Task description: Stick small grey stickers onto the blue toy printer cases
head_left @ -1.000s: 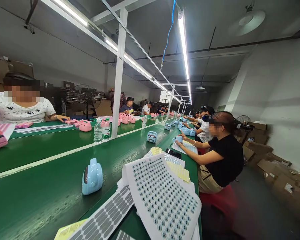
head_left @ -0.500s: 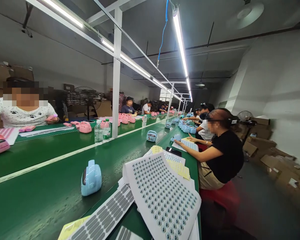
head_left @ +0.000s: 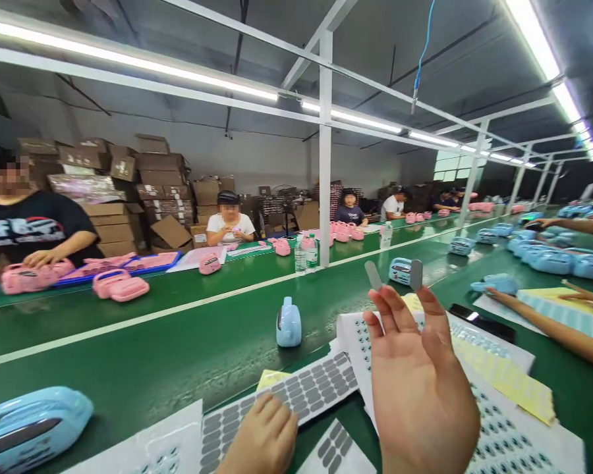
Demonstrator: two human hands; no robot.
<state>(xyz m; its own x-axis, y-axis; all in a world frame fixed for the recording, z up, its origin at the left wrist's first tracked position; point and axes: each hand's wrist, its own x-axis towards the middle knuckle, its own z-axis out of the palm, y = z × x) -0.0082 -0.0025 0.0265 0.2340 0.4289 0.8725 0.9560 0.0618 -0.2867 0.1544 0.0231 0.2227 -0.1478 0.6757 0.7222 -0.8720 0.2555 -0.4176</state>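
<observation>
My right hand (head_left: pixel 420 382) is raised, palm toward me and fingers apart. Two grey oval stickers (head_left: pixel 416 274) stick up from its fingertips. My left hand (head_left: pixel 264 431) rests over a sheet of grey oval stickers (head_left: pixel 321 388), fingers bent together with their tips hidden. Behind my right hand lies a curled white sheet of round eye stickers (head_left: pixel 507 421). A small piece of grey sticker sheet (head_left: pixel 336 451) lies between my hands. One light-blue toy case with a handle (head_left: pixel 289 326) stands beyond the sheets, and another (head_left: pixel 34 428) sits at the lower left.
A dark phone (head_left: pixel 481 322) and yellow sticker sheets (head_left: pixel 508 375) lie to the right. There, a co-worker's arm (head_left: pixel 548 322) reaches toward a blue case (head_left: pixel 497 284). Water bottles (head_left: pixel 305 255) stand by a white post (head_left: pixel 325 164). Across the green table, people handle pink cases (head_left: pixel 121 286).
The view has swung left. My two hands have come into view, the right one with grey stickers on its fingertips. A blue case now shows at the lower left.
</observation>
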